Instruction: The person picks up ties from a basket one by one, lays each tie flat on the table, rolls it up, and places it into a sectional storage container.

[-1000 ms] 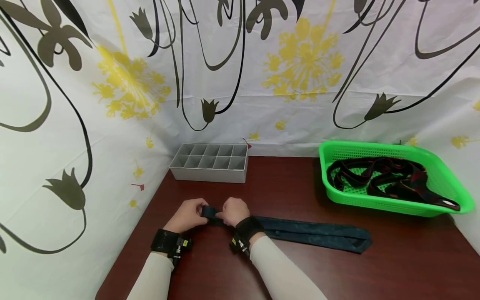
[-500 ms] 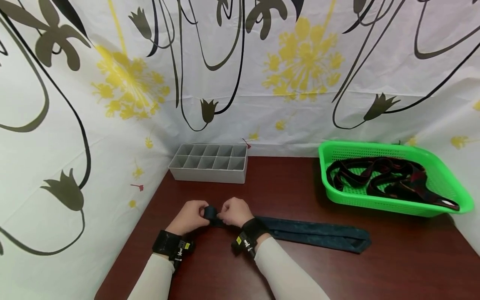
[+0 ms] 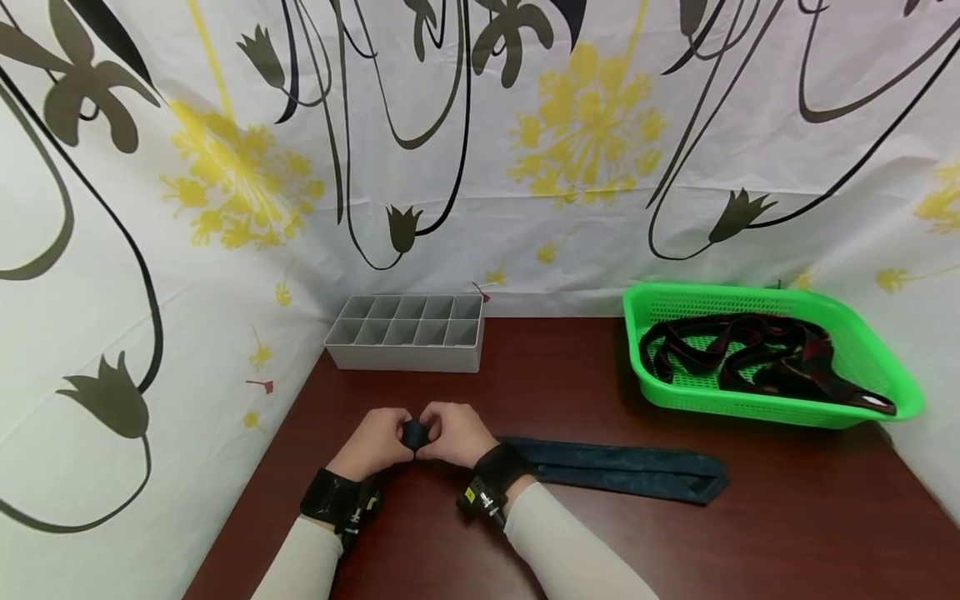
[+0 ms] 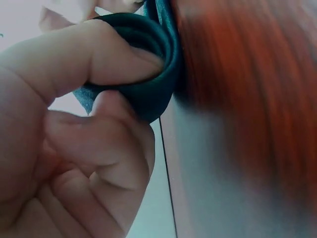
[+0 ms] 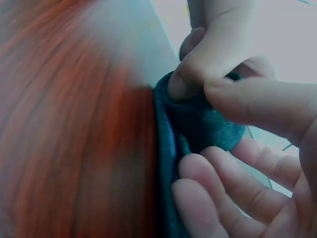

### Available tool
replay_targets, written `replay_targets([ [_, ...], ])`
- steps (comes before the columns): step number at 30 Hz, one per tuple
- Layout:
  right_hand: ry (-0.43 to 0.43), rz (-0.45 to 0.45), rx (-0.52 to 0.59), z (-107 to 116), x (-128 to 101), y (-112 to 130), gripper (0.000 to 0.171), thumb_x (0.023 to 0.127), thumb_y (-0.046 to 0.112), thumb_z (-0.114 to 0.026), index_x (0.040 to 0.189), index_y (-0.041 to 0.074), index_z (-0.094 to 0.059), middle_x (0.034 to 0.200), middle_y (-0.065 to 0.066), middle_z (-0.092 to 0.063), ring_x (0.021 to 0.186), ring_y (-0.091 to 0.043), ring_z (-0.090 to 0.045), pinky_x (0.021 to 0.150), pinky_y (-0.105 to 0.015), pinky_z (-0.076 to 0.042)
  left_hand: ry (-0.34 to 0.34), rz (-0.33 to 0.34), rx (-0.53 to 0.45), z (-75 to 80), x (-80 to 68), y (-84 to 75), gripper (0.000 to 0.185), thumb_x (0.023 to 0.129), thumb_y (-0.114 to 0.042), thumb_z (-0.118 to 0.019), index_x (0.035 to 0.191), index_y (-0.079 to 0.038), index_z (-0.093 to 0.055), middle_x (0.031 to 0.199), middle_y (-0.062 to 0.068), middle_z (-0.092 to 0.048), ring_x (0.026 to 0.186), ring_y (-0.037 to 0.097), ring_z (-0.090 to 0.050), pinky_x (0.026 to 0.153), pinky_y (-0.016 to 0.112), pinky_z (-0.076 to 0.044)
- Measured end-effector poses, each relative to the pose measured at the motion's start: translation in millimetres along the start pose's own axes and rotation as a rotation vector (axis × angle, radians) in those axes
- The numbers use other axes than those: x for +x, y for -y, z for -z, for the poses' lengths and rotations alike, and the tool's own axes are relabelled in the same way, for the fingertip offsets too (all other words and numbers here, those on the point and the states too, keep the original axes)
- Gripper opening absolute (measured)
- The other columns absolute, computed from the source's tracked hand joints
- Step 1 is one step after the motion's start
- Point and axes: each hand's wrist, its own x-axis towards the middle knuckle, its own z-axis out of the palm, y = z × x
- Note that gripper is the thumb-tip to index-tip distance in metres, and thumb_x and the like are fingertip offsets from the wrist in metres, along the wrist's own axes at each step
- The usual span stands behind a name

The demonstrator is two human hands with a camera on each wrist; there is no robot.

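A dark teal necktie (image 3: 622, 469) lies across the brown table (image 3: 570, 375), its narrow end wound into a small roll (image 3: 413, 432). My left hand (image 3: 375, 442) pinches the roll (image 4: 148, 74) between thumb and fingers. My right hand (image 3: 453, 433) grips the same roll (image 5: 203, 124) from the other side, fingers curled round it. The rest of the tie stretches flat to the right, partly hidden behind my right wrist.
A grey divided organizer box (image 3: 405, 332) stands at the back of the table near the left corner. A green plastic basket (image 3: 652, 392) at the back right holds dark red-and-black ties (image 3: 757, 354). A flowered curtain (image 3: 480, 142) walls the table in.
Both hands have closed in on each other and the roll has grown tighter. More of the tie's length has been drawn leftward, its far tip sliding a little toward me.
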Motion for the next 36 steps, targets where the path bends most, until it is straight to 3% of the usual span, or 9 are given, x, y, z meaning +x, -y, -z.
replay_targets([
  [4, -0.047, 0.016, -0.075, -0.7, -0.4, -1.6, 0.026, 0.077, 0.02, -0.093, 0.097, 0.016, -0.075, 0.073, 0.01, -0.068, 0.069, -0.002, -0.06, 0.071, -0.022, -0.051, 0.006, -0.03, -0.055, -1.4, -1.5, 5.0, 0.036, 0.073, -0.003, -0.087, 0.104, -0.012, -0.07, 0.084, 0.002, -0.058, 0.074, 0.014, -0.053, 0.067, 0.028, -0.047],
  [8, -0.07, -0.008, -0.146, 1.9, -1.5, -6.2, 0.018, 0.077, 0.019, -0.092, 0.087, 0.017, -0.076, 0.065, 0.013, -0.065, 0.062, 0.0, -0.058, 0.065, -0.021, -0.049, 0.006, -0.079, -0.1, -3.2, -1.3, 7.9, 0.043, 0.077, -0.011, -0.092, 0.115, -0.013, -0.072, 0.104, 0.002, -0.064, 0.085, 0.012, -0.06, 0.077, 0.027, -0.054],
  [12, -0.049, -0.009, -0.164, 6.2, -3.7, -10.6, 0.021, 0.076, 0.021, -0.093, 0.089, 0.018, -0.076, 0.065, 0.013, -0.064, 0.062, -0.001, -0.058, 0.066, -0.021, -0.049, 0.004, -0.104, -0.097, -5.9, 3.8, 5.0, 0.032, 0.079, -0.011, -0.089, 0.107, -0.013, -0.074, 0.095, 0.0, -0.065, 0.078, 0.011, -0.059, 0.072, 0.026, -0.052],
  [18, -0.02, 0.005, -0.064, 13.2, -6.0, -11.6, 0.041, 0.075, 0.028, -0.094, 0.107, 0.018, -0.072, 0.08, 0.008, -0.068, 0.074, -0.005, -0.06, 0.074, -0.025, -0.051, 0.004, -0.124, -0.015, -8.6, 12.6, -4.8, 0.026, 0.071, -0.009, -0.087, 0.093, -0.013, -0.074, 0.088, -0.001, -0.061, 0.073, 0.013, -0.053, 0.068, 0.027, -0.047],
  [22, -0.023, 0.026, -0.029, 13.1, -7.4, -12.1, 0.035, 0.076, 0.026, -0.093, 0.104, 0.02, -0.073, 0.08, 0.008, -0.069, 0.075, -0.005, -0.061, 0.075, -0.025, -0.051, 0.035, -0.127, -0.008, -8.4, 11.1, -4.1, 0.027, 0.07, -0.007, -0.086, 0.094, -0.013, -0.074, 0.089, 0.0, -0.06, 0.075, 0.015, -0.052, 0.068, 0.028, -0.045],
  [29, -0.041, 0.063, -0.152, 15.6, -10.6, -11.1, 0.023, 0.076, 0.02, -0.093, 0.092, 0.017, -0.076, 0.067, 0.01, -0.063, 0.064, -0.003, -0.056, 0.067, -0.022, -0.048, 0.081, -0.132, -0.077, -6.1, 4.7, -1.0, 0.043, 0.074, -0.009, -0.088, 0.113, -0.014, -0.071, 0.096, 0.001, -0.061, 0.079, 0.014, -0.056, 0.07, 0.028, -0.049],
  [36, -0.059, 0.013, -0.217, 21.8, -16.2, -19.7, 0.024, 0.074, 0.026, -0.094, 0.089, 0.018, -0.077, 0.064, 0.012, -0.062, 0.06, -0.003, -0.055, 0.064, -0.022, -0.047, 0.037, -0.129, -0.108, -14.1, 9.6, -7.2, 0.036, 0.075, -0.008, -0.086, 0.108, -0.016, -0.072, 0.089, -0.002, -0.065, 0.076, 0.012, -0.058, 0.071, 0.027, -0.051],
])
